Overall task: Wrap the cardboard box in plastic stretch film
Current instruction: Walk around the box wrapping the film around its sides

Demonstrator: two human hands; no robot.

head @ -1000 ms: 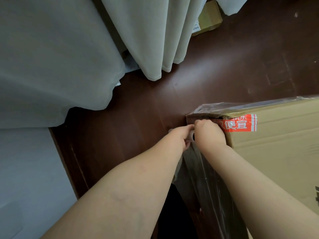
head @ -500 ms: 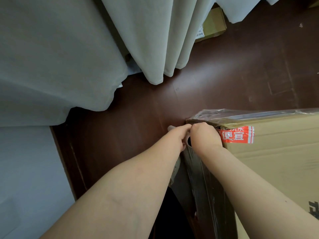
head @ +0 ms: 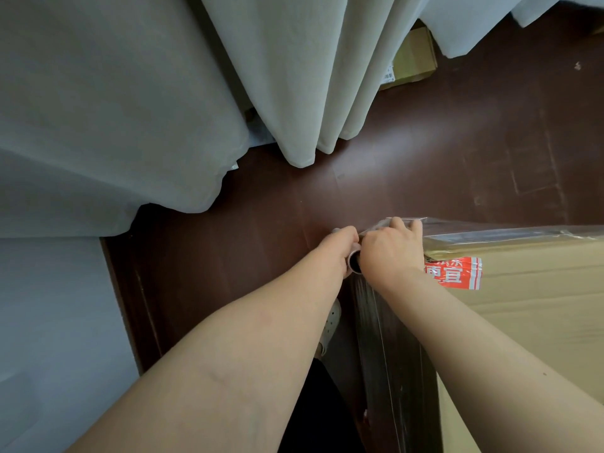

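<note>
Film [head: 392, 348] already covers the left side face of the cardboard box [head: 536, 308], and a crinkled edge of it laps over the far top rim. The box sits at the right of the scene on the dark floor [head: 425, 152], its bare brown top facing up, with a red printed tape [head: 454, 273] near the far left corner.

Both hands meet at that corner. The left hand [head: 340, 246] has its fingers curled around the cardboard core of the roll [head: 354, 261], whose open end shows between the two hands. The right hand [head: 389, 250] presses on the corner, fingers close together and bent over the far rim onto the film.

Judging by this, the wrap is partway: one side and one rim are covered, the top is bare, and the other faces are out of sight. The roll likely goes around the corner next.

Pale curtains [head: 277, 76] hang at the far left; a small carton [head: 413, 57] lies beyond them.
</note>
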